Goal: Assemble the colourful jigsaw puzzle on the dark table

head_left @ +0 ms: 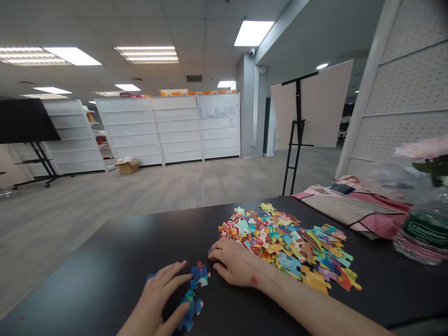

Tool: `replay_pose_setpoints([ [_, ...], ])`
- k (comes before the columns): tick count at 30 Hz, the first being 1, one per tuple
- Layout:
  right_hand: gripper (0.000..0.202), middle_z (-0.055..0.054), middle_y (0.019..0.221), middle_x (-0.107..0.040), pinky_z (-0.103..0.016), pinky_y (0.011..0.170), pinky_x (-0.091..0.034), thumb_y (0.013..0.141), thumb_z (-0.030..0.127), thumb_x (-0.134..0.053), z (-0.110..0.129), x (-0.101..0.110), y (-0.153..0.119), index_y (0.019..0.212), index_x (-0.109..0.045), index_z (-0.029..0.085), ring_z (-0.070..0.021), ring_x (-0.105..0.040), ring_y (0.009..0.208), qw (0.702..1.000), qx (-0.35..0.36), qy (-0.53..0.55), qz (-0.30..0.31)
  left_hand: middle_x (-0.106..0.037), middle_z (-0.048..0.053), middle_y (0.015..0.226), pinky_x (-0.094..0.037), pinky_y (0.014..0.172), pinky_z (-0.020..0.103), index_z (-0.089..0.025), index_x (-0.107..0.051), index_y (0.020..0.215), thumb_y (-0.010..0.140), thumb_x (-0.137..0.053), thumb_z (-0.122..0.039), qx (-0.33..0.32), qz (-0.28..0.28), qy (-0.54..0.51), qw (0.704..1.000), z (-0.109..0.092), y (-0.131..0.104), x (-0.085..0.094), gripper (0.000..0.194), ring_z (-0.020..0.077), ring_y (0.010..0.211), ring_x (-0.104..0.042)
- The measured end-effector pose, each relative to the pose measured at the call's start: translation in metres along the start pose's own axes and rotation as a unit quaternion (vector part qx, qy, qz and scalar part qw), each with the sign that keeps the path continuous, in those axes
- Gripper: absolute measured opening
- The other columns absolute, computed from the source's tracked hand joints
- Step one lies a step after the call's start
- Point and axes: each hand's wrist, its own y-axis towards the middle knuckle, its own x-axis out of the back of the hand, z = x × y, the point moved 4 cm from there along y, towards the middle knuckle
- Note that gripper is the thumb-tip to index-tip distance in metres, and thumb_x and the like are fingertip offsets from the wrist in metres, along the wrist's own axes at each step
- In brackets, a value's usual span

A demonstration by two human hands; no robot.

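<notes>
My left hand (159, 294) lay flat, fingers spread, touching blue puzzle pieces (196, 291). My right hand (233, 261) rested loosely curled, holding nothing, at the loose pile's (287, 240) edge. Bare black table (105, 252) further left.

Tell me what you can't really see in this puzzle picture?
Head view, the only view:
- Blue puzzle pieces: partly covered by the left hand, so their picture and whether they are joined stay unclear.
- Right hand: fingertips curl at the edge of the puzzle pile; cannot tell if they pinch a piece.
- Pile pieces: too small to read the printed picture.
- Bottle and flower: blurred, cut off by the right edge.
</notes>
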Motion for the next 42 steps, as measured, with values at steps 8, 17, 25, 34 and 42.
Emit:
replay_pose_setpoints([
  [8, 0.020, -0.008, 0.108, -0.072, -0.036, 0.102, -0.046, 0.087, 0.015, -0.059, -0.041, 0.049, -0.027, 0.102, -0.072, 0.020, -0.0229, -0.063, 0.110, 0.988, -0.109, -0.031, -0.106, -0.054, 0.006, 0.148, -0.047, 0.107, 0.055, -0.035, -0.060, 0.134, 0.096, -0.054, -0.033, -0.026, 0.051, -0.015, 0.998, -0.034, 0.017, -0.023, 0.039, 0.0313, 0.136, -0.051],
  [17, 0.054, -0.015, 0.137, -0.062, -0.050, 0.113, -0.038, 0.078, 0.037, -0.064, -0.100, 0.115, -0.211, 0.129, -0.066, 0.019, -0.0358, -0.054, 0.129, 0.937, -0.326, -0.077, -0.095, -0.057, 0.006, 0.145, -0.043, 0.109, 0.053, -0.033, -0.066, 0.125, 0.095, -0.054, -0.033, -0.008, 0.038, -0.065, 0.997, -0.027, 0.014, -0.023, 0.032, 0.0295, 0.136, -0.050],
  [25, 0.054, -0.010, 0.126, -0.070, -0.039, 0.100, -0.049, 0.080, 0.056, -0.061, -0.129, 0.116, -0.257, 0.119, -0.070, 0.020, -0.0319, -0.065, 0.114, 0.913, -0.390, -0.066, -0.105, -0.061, 0.007, 0.140, -0.046, 0.108, 0.050, -0.031, -0.069, 0.121, 0.093, -0.054, -0.032, 0.003, 0.003, -0.065, 0.998, -0.035, 0.010, -0.021, 0.031, 0.0291, 0.131, -0.055],
  [34, 0.033, -0.010, 0.101, -0.077, -0.038, 0.086, -0.050, 0.084, 0.044, -0.049, -0.156, 0.138, -0.277, 0.086, -0.072, 0.022, -0.0311, -0.069, 0.096, 0.880, -0.423, -0.112, -0.183, -0.062, 0.008, 0.139, -0.046, 0.108, 0.048, -0.030, -0.071, 0.118, 0.093, -0.053, -0.029, 0.014, -0.006, -0.060, 0.998, -0.037, 0.008, -0.019, 0.031, 0.0280, 0.130, -0.056],
  [42, 0.029, -0.007, 0.117, -0.073, -0.035, 0.103, -0.044, 0.079, 0.024, -0.066, -0.194, 0.121, -0.195, 0.106, -0.073, 0.021, -0.0264, -0.064, 0.113, 0.921, -0.381, -0.053, -0.066, -0.062, 0.008, 0.139, -0.047, 0.107, 0.048, -0.030, -0.071, 0.115, 0.092, -0.052, -0.028, 0.021, 0.006, -0.056, 0.998, -0.039, 0.010, -0.017, 0.030, 0.0284, 0.131, -0.056],
])
